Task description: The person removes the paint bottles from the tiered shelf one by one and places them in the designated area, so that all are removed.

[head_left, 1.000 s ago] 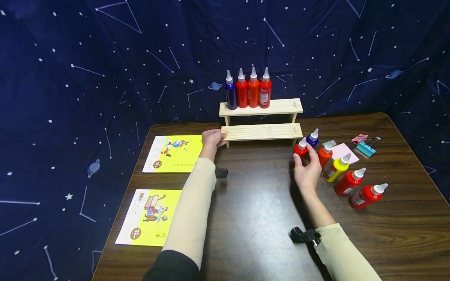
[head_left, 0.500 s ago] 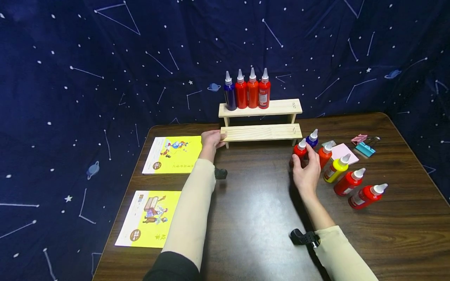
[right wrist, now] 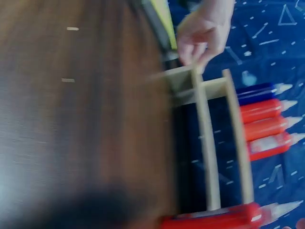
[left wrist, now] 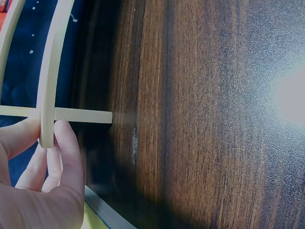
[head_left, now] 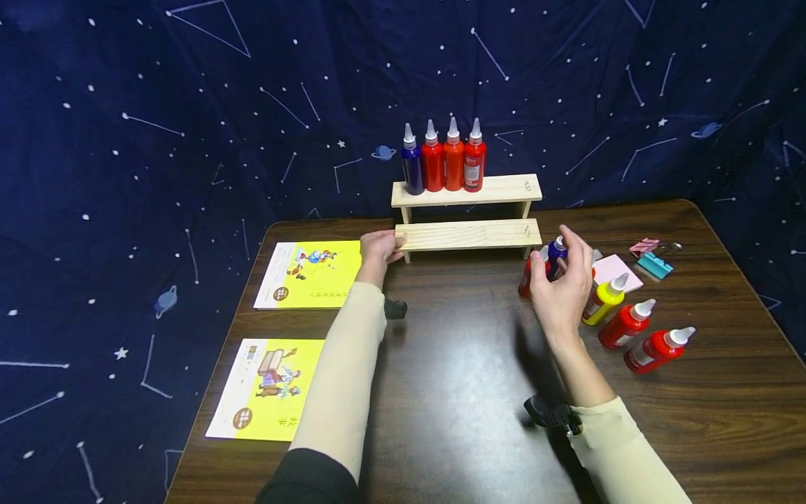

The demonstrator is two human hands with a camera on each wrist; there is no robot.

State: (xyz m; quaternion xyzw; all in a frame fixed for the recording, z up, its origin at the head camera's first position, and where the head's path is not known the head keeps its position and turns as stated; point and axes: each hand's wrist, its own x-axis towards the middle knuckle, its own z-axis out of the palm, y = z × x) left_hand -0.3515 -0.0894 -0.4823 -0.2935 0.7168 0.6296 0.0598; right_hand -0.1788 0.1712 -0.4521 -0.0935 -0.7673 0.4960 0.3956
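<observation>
My left hand (head_left: 379, 248) pinches the left end of the lower board of a two-tier wooden rack (head_left: 467, 236); the left wrist view shows thumb and fingers on either side of the board (left wrist: 47, 95). My right hand (head_left: 562, 297) is spread apart, thumb and fingers separated, beside a red squeeze bottle (head_left: 524, 281) at the rack's right. A dark blue squeeze bottle (head_left: 557, 252) shows behind the gap between thumb and fingers. In the right wrist view a red bottle (right wrist: 228, 217) appears at the lower edge, with no fingers around it.
Blue, red and orange bottles (head_left: 453, 166) stand in a row on the upper tier. To the right are a yellow bottle (head_left: 604, 301), red bottles (head_left: 626, 325), pink sticky notes (head_left: 620, 273) and binder clips (head_left: 655, 266). Two yellow books (head_left: 317, 273) lie at the left.
My right hand has come away from the red bottle, spreading its fingers and shifting slightly right. That bottle stays by the rack's right end. My left hand keeps its place on the board.
</observation>
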